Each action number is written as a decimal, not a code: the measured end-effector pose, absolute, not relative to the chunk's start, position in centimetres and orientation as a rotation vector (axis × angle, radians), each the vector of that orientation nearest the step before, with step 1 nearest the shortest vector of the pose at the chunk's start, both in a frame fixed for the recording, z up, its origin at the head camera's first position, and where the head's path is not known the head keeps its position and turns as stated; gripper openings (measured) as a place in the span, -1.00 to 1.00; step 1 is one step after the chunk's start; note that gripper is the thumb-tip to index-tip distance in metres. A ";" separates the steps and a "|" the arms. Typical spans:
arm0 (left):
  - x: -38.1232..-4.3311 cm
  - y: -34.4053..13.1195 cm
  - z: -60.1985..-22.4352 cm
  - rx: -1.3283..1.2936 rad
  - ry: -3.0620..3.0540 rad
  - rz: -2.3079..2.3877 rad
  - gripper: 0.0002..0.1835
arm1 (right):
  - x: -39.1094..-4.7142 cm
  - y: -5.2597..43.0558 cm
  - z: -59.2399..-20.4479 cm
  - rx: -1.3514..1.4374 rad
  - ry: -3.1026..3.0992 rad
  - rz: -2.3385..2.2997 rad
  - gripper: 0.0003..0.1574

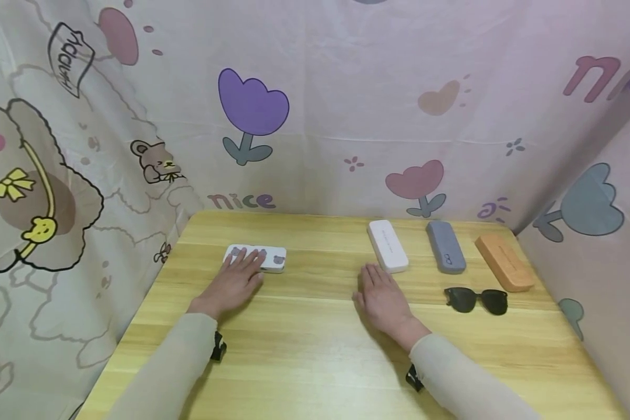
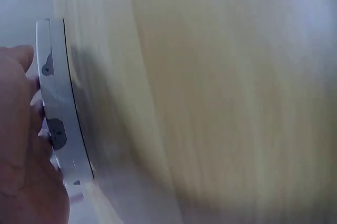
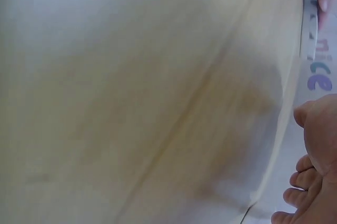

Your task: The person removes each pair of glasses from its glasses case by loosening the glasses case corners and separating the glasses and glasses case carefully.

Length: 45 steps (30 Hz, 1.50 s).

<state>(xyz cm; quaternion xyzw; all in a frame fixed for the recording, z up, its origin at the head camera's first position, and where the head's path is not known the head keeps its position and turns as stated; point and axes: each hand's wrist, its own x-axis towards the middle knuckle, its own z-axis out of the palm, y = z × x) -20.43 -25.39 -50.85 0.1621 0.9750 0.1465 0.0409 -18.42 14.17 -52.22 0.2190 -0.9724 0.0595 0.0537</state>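
In the head view a white glasses case with grey bear prints [image 1: 279,260] lies at the left of the table. My left hand [image 1: 234,287] rests on it, fingers spread over its top. The left wrist view shows the side of this case [image 2: 71,129] with the left hand [image 2: 23,145] against it. My right hand [image 1: 385,300] reaches over the table with its fingers extended and holds nothing. Just beyond its fingertips lies a plain white glasses case [image 1: 388,246]; whether they touch is unclear. The right wrist view has the right hand [image 3: 318,171] at its edge.
Right of the white case lie a grey-blue glasses case [image 1: 446,247] and an orange glasses case [image 1: 504,262]. Black sunglasses [image 1: 476,300] sit in front of them. A printed curtain [image 1: 320,116] hangs behind the wooden table [image 1: 315,350] and along its sides.
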 end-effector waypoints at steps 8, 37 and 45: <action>-20.8 -28.9 -50.5 0.419 2.983 0.497 -0.34 | -19.4 15.7 -52.0 0.600 -2.946 0.177 -0.09; -21.5 -28.2 -51.0 0.341 3.014 0.401 -0.27 | -24.7 17.9 -51.2 0.118 -2.999 0.318 -0.12; -21.5 -27.8 -50.8 0.346 3.036 0.411 -0.28 | -25.1 18.0 -51.3 0.089 -2.964 0.401 -0.30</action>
